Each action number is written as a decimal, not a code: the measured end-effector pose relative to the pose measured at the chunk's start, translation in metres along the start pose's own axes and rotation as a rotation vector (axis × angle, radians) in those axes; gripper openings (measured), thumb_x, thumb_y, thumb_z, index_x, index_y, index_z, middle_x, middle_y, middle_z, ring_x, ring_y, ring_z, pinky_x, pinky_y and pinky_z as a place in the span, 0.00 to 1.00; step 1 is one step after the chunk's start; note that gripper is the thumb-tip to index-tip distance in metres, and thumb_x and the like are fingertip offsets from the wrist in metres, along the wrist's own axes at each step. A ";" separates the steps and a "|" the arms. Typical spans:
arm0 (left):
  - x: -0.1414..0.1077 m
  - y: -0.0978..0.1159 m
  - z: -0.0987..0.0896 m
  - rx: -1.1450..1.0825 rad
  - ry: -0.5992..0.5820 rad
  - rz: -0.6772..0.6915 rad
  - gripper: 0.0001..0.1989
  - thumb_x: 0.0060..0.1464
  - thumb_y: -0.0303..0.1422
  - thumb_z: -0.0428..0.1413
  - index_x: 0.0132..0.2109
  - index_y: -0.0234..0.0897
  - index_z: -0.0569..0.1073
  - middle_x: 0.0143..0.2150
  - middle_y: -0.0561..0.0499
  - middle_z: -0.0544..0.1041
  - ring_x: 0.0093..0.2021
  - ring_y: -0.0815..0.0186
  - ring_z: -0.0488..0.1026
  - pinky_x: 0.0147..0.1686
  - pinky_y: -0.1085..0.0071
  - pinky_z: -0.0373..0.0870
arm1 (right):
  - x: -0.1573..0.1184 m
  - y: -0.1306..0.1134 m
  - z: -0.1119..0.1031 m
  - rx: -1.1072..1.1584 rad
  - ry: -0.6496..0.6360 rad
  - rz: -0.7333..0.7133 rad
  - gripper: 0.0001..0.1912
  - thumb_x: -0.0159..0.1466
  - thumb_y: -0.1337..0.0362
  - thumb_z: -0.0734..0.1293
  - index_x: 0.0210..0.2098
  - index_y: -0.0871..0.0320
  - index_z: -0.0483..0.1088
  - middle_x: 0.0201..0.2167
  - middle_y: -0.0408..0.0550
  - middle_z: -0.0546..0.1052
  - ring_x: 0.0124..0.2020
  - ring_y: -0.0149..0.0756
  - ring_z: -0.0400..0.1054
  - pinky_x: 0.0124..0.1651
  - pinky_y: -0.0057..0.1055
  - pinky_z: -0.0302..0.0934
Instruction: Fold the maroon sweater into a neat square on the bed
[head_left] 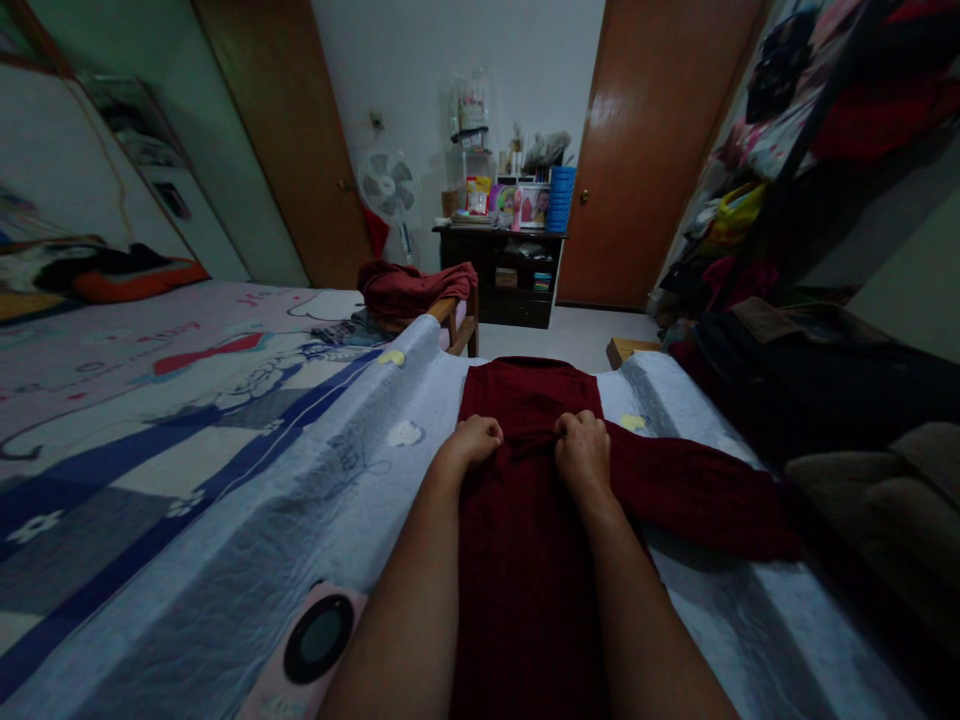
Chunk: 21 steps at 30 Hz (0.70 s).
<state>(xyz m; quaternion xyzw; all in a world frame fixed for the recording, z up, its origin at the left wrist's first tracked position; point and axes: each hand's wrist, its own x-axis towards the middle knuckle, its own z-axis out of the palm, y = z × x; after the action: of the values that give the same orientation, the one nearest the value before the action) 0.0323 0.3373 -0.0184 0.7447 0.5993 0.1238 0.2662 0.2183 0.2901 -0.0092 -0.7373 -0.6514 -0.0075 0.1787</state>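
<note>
A dark red long-sleeved garment lies lengthwise on a pale blue-grey cover, its collar end away from me. One sleeve stretches out to the right; the left sleeve cannot be seen. My left hand is closed on the fabric at the garment's left side. Across from it, my right hand pinches the fabric on the right side. Between the two hands the cloth bunches into small creases. Near my left forearm lies a pink device with a round dark face.
A patterned bed extends on the left, with folded red cloth at its corner rail. Dark clothes are piled at the right. Farther back stand a fan, a dark cabinet and a small wooden box.
</note>
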 end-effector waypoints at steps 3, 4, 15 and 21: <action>-0.002 0.002 0.001 0.023 0.017 -0.022 0.04 0.46 0.27 0.59 0.32 0.40 0.76 0.35 0.53 0.77 0.38 0.65 0.72 0.45 0.72 0.66 | 0.000 0.002 0.000 -0.009 -0.054 0.012 0.13 0.63 0.71 0.60 0.40 0.53 0.73 0.43 0.53 0.68 0.44 0.43 0.60 0.41 0.35 0.51; -0.003 0.003 0.001 0.032 0.024 -0.031 0.05 0.45 0.27 0.61 0.32 0.40 0.76 0.36 0.52 0.77 0.39 0.64 0.72 0.45 0.71 0.66 | 0.000 0.003 0.000 -0.005 -0.077 0.003 0.12 0.62 0.70 0.61 0.40 0.52 0.74 0.43 0.53 0.69 0.44 0.44 0.60 0.41 0.35 0.51; -0.006 0.006 0.003 0.068 0.045 -0.077 0.09 0.42 0.31 0.63 0.35 0.42 0.76 0.37 0.51 0.72 0.41 0.62 0.69 0.45 0.71 0.65 | 0.001 0.003 0.011 0.003 -0.164 -0.079 0.07 0.60 0.63 0.67 0.39 0.51 0.75 0.47 0.50 0.68 0.48 0.44 0.58 0.45 0.36 0.52; -0.007 0.013 0.007 0.094 0.046 -0.119 0.19 0.33 0.43 0.67 0.34 0.40 0.74 0.40 0.48 0.71 0.44 0.55 0.68 0.42 0.68 0.67 | 0.001 0.004 0.014 -0.014 -0.173 -0.087 0.10 0.61 0.68 0.64 0.41 0.51 0.73 0.47 0.51 0.69 0.48 0.44 0.59 0.45 0.36 0.51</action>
<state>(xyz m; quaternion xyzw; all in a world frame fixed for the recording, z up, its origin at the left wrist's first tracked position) 0.0448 0.3273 -0.0168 0.7164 0.6537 0.0964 0.2240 0.2194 0.2943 -0.0228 -0.7075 -0.6958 0.0438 0.1161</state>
